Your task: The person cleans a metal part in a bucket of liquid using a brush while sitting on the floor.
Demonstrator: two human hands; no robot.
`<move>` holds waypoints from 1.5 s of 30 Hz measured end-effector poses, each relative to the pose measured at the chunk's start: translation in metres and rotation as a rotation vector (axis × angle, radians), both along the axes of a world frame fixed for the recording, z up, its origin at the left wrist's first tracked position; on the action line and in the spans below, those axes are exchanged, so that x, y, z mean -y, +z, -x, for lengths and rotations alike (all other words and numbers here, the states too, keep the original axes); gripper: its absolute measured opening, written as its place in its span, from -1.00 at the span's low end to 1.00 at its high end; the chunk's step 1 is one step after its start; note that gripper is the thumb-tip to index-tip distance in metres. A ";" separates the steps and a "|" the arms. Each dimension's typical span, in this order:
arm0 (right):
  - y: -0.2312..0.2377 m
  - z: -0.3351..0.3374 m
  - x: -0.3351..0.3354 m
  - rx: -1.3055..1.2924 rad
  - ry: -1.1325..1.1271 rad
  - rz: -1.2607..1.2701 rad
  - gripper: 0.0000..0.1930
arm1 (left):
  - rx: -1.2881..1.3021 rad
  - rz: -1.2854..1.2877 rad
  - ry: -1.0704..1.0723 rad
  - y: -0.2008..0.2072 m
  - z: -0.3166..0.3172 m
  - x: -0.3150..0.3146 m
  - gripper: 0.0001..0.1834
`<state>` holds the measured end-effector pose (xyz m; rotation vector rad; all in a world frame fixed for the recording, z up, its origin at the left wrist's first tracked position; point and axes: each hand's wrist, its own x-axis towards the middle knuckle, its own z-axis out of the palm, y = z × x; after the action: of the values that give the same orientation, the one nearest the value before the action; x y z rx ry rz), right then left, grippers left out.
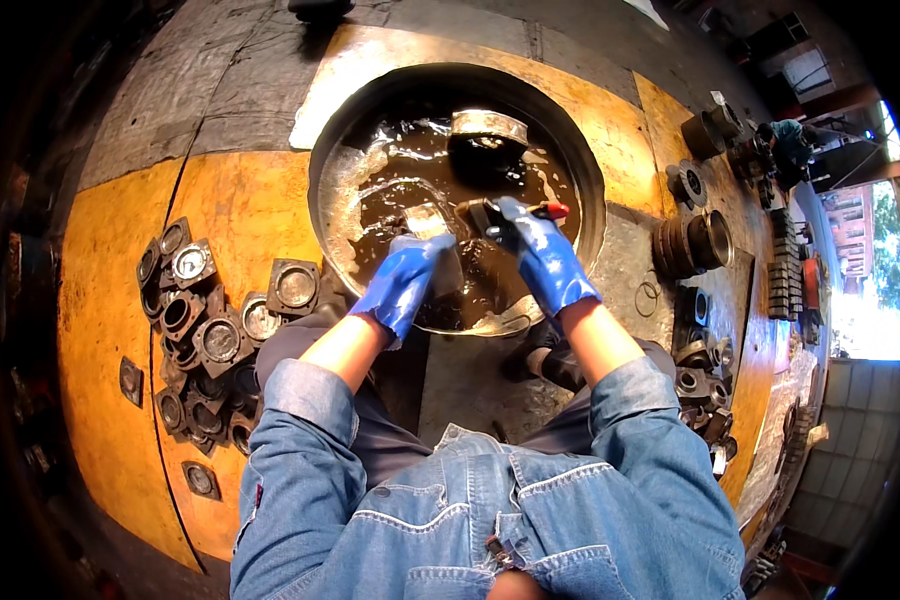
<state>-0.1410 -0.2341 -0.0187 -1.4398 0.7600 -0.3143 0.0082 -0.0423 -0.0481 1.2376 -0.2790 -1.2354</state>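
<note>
A wide round metal basin (592, 190) of murky brown liquid stands in front of me. Above the liquid, my blue-gloved left hand (407, 280) grips a wet, shiny metal part (426, 220); the glove hides much of its shape. My right hand (547, 262), also in a blue glove, is closed around a brush (478, 214) with a dark head and a red handle end. The brush head points left, a short distance from the metal part. Farther back in the basin, a curved metal piece (490, 126) rises partly out of the liquid.
Several square metal flanges (220, 340) are heaped at my left. Rusty metal rings (675, 248) and more parts (705, 385) lie at my right. Worn yellow boards (110, 300) cover the floor. A person (792, 142) is at the far right.
</note>
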 end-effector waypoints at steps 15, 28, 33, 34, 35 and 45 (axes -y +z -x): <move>-0.050 -0.043 0.063 -0.061 0.213 -0.076 -0.65 | 0.279 -0.480 -0.362 0.023 -0.014 0.027 -0.61; -0.067 -0.064 0.034 -0.689 0.257 0.137 -0.35 | 0.628 -0.761 -0.547 0.041 -0.008 0.038 -0.32; -0.006 -0.057 0.037 -0.469 0.212 -0.176 -0.39 | 0.779 -0.862 -0.521 0.049 0.007 0.038 -0.14; -0.002 -0.055 0.036 -0.393 0.098 -0.176 -0.42 | 0.768 -0.875 -0.520 0.050 0.008 0.039 -0.11; -0.015 -0.048 0.049 -0.334 0.157 -0.193 -0.52 | 0.788 -0.856 -0.461 0.043 0.012 0.037 -0.11; -0.013 -0.057 0.053 -0.278 0.254 -0.163 -0.59 | 0.465 -0.632 -0.281 0.018 0.010 0.034 -0.61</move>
<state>-0.0837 -0.2870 -0.0318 -1.4216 0.7947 0.1438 -0.0019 -0.0768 -0.0305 2.0966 -0.4295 -1.3075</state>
